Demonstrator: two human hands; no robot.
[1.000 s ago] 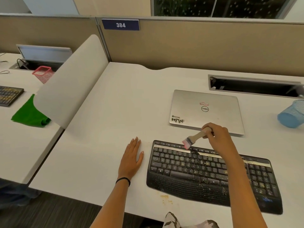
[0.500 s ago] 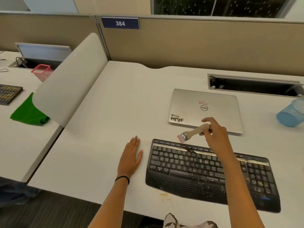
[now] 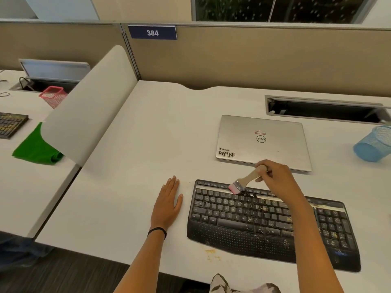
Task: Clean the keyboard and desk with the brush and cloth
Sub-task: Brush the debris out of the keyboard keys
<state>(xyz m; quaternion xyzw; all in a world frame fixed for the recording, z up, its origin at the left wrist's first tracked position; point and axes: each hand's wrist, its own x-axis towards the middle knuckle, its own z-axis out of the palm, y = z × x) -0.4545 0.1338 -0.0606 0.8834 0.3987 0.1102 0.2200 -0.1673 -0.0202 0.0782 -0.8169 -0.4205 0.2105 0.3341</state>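
A black keyboard [image 3: 243, 216] speckled with crumbs lies near the front edge of the white desk [image 3: 148, 144]. My right hand [image 3: 277, 178] grips the wooden handle of a small brush [image 3: 243, 182], whose pink bristles touch the keyboard's top key rows. My left hand [image 3: 168, 203] rests flat on the desk just left of the keyboard, fingers straight. A green cloth [image 3: 36, 149] lies on the neighbouring desk at the far left, partly behind the curved divider.
A shut silver laptop [image 3: 262, 140] sits behind the keyboard. A blue mesh cup [image 3: 374, 144] lies on its side at the right edge. A cable slot [image 3: 323, 108] opens at the back right. A curved white divider [image 3: 84, 111] separates the left desk, which holds a pink basket [image 3: 53, 96] and another keyboard [image 3: 10, 124].
The brush lifted off the keys and swung back toward the laptop half a second ago, and is now down on the top key rows again. My left hand has stayed put.
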